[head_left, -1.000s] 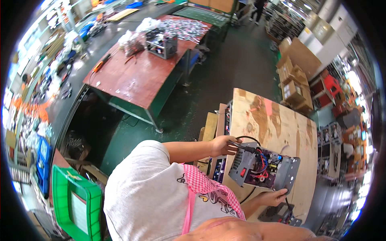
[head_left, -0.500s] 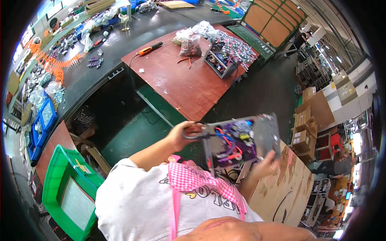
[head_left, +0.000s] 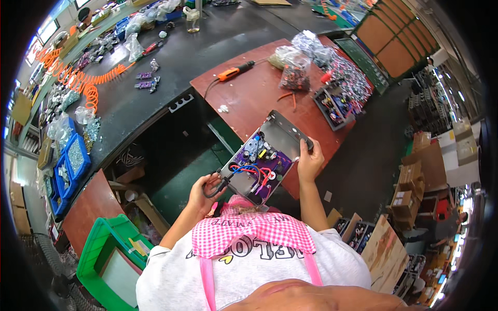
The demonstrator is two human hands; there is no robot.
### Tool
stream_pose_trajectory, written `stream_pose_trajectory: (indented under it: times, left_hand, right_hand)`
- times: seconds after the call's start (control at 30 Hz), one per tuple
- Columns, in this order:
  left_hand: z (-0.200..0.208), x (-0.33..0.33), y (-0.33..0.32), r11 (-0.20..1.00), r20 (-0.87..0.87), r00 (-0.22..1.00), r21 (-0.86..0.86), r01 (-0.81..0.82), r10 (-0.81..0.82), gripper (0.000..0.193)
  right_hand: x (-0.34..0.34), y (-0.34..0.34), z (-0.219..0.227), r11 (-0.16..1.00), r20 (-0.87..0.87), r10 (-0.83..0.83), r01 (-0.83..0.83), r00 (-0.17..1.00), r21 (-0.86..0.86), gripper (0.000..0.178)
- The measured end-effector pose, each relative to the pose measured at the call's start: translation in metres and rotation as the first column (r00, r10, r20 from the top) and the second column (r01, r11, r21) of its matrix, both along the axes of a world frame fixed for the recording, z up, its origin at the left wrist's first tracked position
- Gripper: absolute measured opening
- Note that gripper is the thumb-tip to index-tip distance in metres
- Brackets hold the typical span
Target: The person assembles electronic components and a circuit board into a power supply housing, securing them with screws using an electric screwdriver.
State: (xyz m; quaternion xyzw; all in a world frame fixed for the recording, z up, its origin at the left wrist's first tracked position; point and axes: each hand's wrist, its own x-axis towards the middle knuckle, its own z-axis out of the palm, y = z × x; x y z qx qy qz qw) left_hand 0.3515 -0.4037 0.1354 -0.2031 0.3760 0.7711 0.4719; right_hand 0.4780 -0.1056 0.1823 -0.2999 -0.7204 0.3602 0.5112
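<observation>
The right hand (head_left: 309,161) is closed over the upper right edge of a grey metal chassis (head_left: 284,139), fingers curled onto its rim. The left hand (head_left: 203,189) is curled around a black cable (head_left: 218,185) at the chassis's lower left corner, thumb and fingers wrapped about the loop. Inside the tilted chassis sits a purple circuit board (head_left: 259,160) with red and blue wires (head_left: 251,171); its small parts are too fine to make out. The chassis is held in the air between both hands, over the near edge of the red-brown worktop (head_left: 244,98). Further out on that worktop lie an orange-handled tool (head_left: 234,71), clear bags of parts (head_left: 294,72) and a grey parts tray (head_left: 332,106) near its right edge.
</observation>
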Motion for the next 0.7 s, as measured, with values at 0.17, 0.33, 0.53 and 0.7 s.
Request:
stream_pose_trajectory:
  times: [0.17,0.33,0.53,0.7]
  left_hand:
    - [-0.011,-0.055,0.064,0.998,0.047,0.999,0.064,0.0,-0.003,0.021]
    - [-0.034,-0.109,0.143,0.999,0.089,0.995,0.034,-0.036,0.033,0.022]
    - [-0.101,-0.161,0.195,0.945,0.186,0.977,0.326,0.042,-0.107,0.022]
    - [-0.124,-0.204,0.19,0.685,-0.03,0.697,-0.224,0.694,-0.716,0.049]
  right_hand:
    - [-0.108,0.089,-0.041,0.988,-0.042,0.123,-0.127,0.991,-0.086,0.012]
    - [-0.208,0.18,-0.092,0.962,-0.039,0.222,-0.225,0.974,-0.154,0.016]
    - [-0.272,0.251,-0.113,0.914,0.061,0.31,-0.28,0.949,-0.294,0.014]
    - [-0.284,0.247,-0.099,0.88,0.123,0.464,-0.44,0.878,-0.178,0.013]
